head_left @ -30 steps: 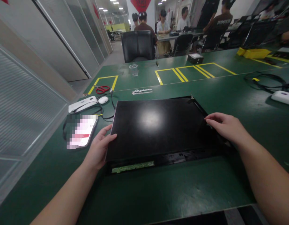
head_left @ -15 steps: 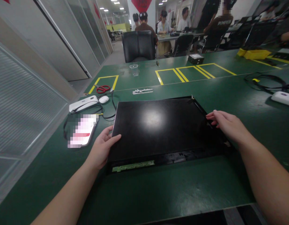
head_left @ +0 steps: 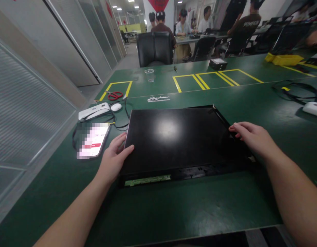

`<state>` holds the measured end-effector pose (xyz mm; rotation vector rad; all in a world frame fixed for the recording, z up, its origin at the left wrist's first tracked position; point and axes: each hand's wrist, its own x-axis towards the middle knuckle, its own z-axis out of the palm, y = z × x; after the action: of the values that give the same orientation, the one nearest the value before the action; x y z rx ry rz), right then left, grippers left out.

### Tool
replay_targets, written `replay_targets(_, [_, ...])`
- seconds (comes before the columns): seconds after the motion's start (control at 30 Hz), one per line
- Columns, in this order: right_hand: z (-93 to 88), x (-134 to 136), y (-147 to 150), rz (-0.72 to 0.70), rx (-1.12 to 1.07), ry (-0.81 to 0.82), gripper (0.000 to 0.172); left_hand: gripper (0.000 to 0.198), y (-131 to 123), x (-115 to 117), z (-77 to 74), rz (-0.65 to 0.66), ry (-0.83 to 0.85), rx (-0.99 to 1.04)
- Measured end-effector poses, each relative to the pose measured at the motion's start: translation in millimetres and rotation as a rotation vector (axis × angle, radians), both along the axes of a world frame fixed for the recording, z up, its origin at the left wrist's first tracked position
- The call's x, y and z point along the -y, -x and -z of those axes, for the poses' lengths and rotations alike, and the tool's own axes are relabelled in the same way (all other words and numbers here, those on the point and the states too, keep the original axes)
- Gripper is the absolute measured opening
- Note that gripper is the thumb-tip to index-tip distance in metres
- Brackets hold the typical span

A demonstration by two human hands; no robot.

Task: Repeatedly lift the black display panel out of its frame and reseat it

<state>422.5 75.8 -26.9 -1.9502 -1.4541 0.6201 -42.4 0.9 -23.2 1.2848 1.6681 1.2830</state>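
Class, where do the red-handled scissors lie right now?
In the head view, the scissors lie far left on the green table, inside a yellow-taped box, just beyond the white mouse.

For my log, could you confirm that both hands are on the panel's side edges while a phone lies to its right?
Not quite: the head view shows the phone lying to the left of the panel, by the left hand. The right hand is on the opposite side edge.

Two bare arms: the left forearm (head_left: 76, 212) and the right forearm (head_left: 294, 195) are uncovered right to the picture's edge. The left hand (head_left: 113, 161) and right hand (head_left: 253, 139) are bare too.
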Motion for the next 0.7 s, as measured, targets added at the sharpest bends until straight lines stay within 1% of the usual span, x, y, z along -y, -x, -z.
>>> replay_targets(0.1, [-1.0, -0.4, -1.5, 0.003, 0.007, 0.006, 0.046, 0.06, 13.2, -3.7, 9.4, 0.028, 0.033, -0.217])
replay_targets(0.17, [-2.1, -0.7, -2.3, 0.013, -0.004, 0.011, 0.048, 0.058, 18.6, -5.4, 12.9, 0.066, 0.063, -0.34])
replay_targets(0.27, [-5.3, -0.5, -1.8, 0.026, -0.044, 0.042, 0.039, 0.054, 20.2, -6.4, 13.9, 0.136, 0.1, -0.456])
replay_targets(0.4, [-8.8, 0.4, 1.1, 0.038, -0.138, 0.02, 0.025, 0.054, 18.5, -6.8, 14.0, 0.171, 0.115, -0.508])
replay_targets(0.5, [-9.4, 0.5, 2.5, 0.057, -0.164, 0.001, 0.022, 0.051, 18.6, -7.5, 15.0, 0.176, 0.111, -0.539])
replay_targets(0.7, [-10.1, 0.3, 1.7, 0.072, -0.186, 0.033, 0.02, 0.053, 17.4, -8.7, 15.2, 0.173, 0.116, -0.592])
